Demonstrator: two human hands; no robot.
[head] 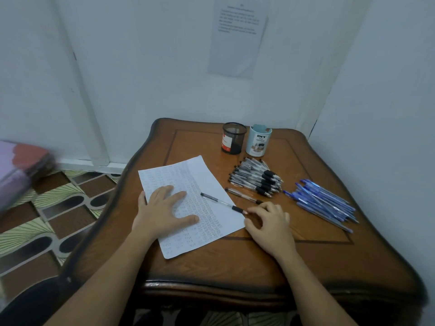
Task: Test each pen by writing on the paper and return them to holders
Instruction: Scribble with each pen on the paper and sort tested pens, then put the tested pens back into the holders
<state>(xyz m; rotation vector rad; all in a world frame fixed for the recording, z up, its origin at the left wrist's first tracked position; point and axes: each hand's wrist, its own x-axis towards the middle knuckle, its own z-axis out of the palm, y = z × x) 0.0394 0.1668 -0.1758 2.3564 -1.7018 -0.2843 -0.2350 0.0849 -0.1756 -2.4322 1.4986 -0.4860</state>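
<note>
Two bare hands at a white sheet of paper [211, 182] covered in rows of small handwriting, laid askew on a brown wooden table [235, 267]. Left hand [162, 208] pressed flat on the sheet's near-left part, fingers straight and spread, holding nothing. Right hand [268, 222] just off the sheet's right edge, fingers curled, index fingertip and thumb at the tip end of a clear pen with a black grip [221, 202]; pinching or merely touching, impossible to tell. Same pen lying diagonally across the sheet's right half, dark back end toward the sheet's middle, grip end at the right edge. Second clear pen [242, 195] flat on the wood just right of the sheet, roughly parallel to the first. Farther right of the sheet, a heap of clear pens with black grips [256, 177]; farther still, well apart from the sheet, a heap of blue pens [322, 203]. Beyond the sheet's far right corner, upright and side by side, a black mesh holder [234, 138] and a pale blue round holder [259, 140] with a printed label. High above the sheet, on the pale wall, a printed white notice [237, 36], text too small to read. Left of the sheet, past the table edge, patterned floor tiles [58, 208] in brown, black and green.
</note>
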